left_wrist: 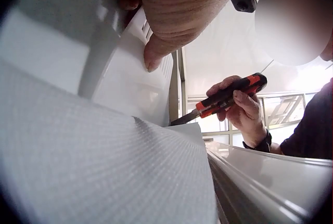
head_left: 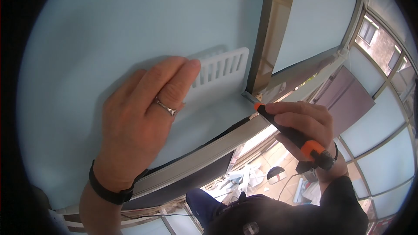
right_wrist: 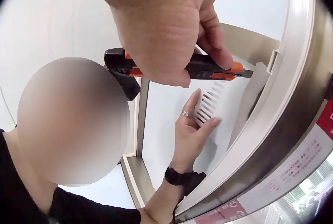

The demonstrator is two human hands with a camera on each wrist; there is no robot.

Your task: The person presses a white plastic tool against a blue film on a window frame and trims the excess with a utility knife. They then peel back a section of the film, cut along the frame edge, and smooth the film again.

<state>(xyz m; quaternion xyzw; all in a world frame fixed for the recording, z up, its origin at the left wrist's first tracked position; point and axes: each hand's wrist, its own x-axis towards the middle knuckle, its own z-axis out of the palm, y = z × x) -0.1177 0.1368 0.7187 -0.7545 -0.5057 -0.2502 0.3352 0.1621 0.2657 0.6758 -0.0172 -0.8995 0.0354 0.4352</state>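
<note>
My left hand (head_left: 139, 109) grips a white slotted plastic scraper (head_left: 222, 69), its flat edge along the lower part of a pale film-covered panel (head_left: 143, 17). In the left wrist view the thumb (left_wrist: 152, 57) lies on the scraper's face. My right hand (head_left: 311, 119) holds a black and orange utility knife (head_left: 289, 132), blade out. Its blade (left_wrist: 184, 119) reaches into the panel's lower corner, beside the scraper's end and the metal frame. Below the scraper, a loose flap of film (left_wrist: 130, 167) folds out over the bottom frame.
A metal upright (head_left: 273, 30) bounds the panel on the right, and a pale frame rail (head_left: 191, 154) runs under it. Beyond are further frosted panes (head_left: 383, 148). Scattered items (head_left: 244, 178) lie on the tiled floor below. Printed red and white strips (right_wrist: 281, 177) line the rail's outer side.
</note>
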